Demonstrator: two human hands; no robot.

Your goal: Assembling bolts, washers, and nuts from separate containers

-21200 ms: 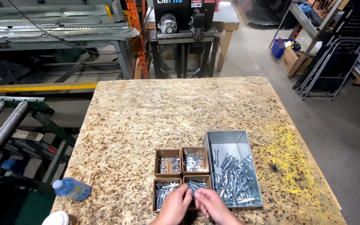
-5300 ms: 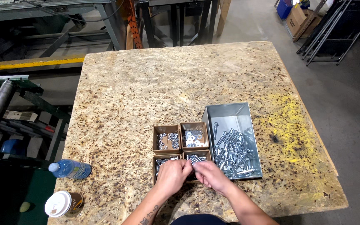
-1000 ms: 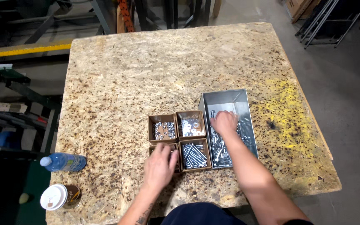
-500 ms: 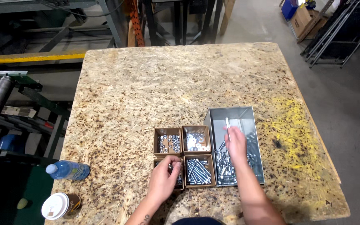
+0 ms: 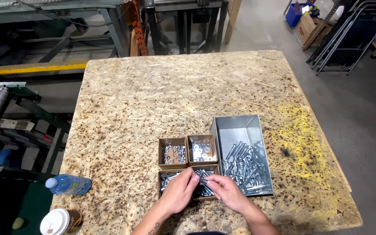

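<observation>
- Centrally, our left hand (image 5: 180,193) and right hand (image 5: 223,193) pinch a small silver bolt (image 5: 199,175) over the brown cardboard compartment box (image 5: 188,166), beside the grey metal tray (image 5: 240,127).
- We judge a loosened pinch would drop it among the wrong compartments.

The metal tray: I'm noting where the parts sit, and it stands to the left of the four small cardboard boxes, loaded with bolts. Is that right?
Not quite. The head view shows the metal tray to the right of the four small cardboard boxes, not the left. It does hold bolts, heaped toward its near end. Both hands, left hand and right hand, meet over the near boxes.
</observation>
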